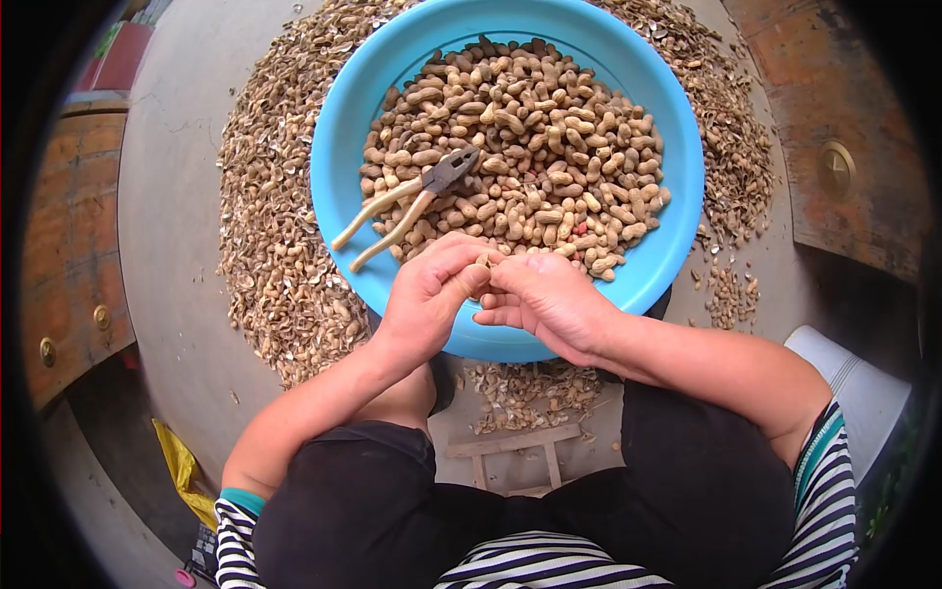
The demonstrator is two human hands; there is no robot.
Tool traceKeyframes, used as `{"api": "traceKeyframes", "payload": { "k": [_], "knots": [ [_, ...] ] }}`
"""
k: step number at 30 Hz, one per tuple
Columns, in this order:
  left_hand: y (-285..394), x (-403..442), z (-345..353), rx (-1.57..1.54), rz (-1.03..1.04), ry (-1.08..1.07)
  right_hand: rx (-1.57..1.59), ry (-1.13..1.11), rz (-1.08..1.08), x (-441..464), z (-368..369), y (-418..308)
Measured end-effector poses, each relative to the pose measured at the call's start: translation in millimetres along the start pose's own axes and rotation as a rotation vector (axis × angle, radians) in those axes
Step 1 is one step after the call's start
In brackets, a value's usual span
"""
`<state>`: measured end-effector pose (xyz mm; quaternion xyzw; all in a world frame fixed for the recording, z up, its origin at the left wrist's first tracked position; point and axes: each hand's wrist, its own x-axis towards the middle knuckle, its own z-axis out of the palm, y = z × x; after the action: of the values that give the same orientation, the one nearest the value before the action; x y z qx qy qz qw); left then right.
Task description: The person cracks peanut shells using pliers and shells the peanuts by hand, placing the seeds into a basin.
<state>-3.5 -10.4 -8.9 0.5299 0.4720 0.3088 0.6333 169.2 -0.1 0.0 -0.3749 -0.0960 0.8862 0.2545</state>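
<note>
Over the near rim of a blue plastic basin [679,147], my left hand [424,294] and my right hand [554,299] meet at the fingertips. Both are closed in a pinch on a peanut [483,261], of which only a small tan part shows; the fingers hide the remainder. The other fingers of my right hand curl loosely below. Unshelled peanuts [530,128] fill much of the basin, with a few reddish kernels among them. A pair of pliers [450,171] with pale handles lies on the peanuts, its handles leaning on the basin's left wall.
Heaps of broken peanut shells [270,187] cover the floor around the basin, more on the right [726,128] and between my legs. Wooden furniture [834,108] stands at both sides. A low wooden frame [515,444] is below me, a yellow bag [182,466] at lower left.
</note>
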Motion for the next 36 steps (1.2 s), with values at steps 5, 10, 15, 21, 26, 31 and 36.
{"api": "traceKeyframes", "payload": {
  "k": [5, 10, 15, 21, 26, 31, 36],
  "knots": [
    [-0.7, 0.4, 4.7, 0.047, 0.024, 0.069, -0.022, 0.01, -0.004, 2.8, 1.0, 2.9],
    [-1.2, -1.0, 5.4, 0.002, -0.025, 0.088, 0.005, -0.065, 0.003, 5.5, -6.1, 4.6],
    [-2.2, -0.5, 3.1, -0.463, -0.212, 0.264, 0.072, 0.084, -0.032, 3.0, -6.5, 1.2],
    [-3.7, -1.5, 1.7, -0.696, -0.265, 0.171, 0.049, 0.092, -0.005, 2.1, -12.6, -5.4],
    [-6.7, 0.7, -3.6, -0.742, -0.288, 0.117, 0.072, 0.118, 0.031, 0.5, -20.5, -4.1],
    [-5.7, 2.2, -8.4, -0.551, -0.305, 0.219, 0.042, 0.256, 0.054, -0.4, -30.0, 1.7],
    [-2.3, -5.3, -15.9, -0.318, -0.325, 0.222, -1.11, -0.342, 0.104, -10.6, -35.2, 4.4]
  ]
}}
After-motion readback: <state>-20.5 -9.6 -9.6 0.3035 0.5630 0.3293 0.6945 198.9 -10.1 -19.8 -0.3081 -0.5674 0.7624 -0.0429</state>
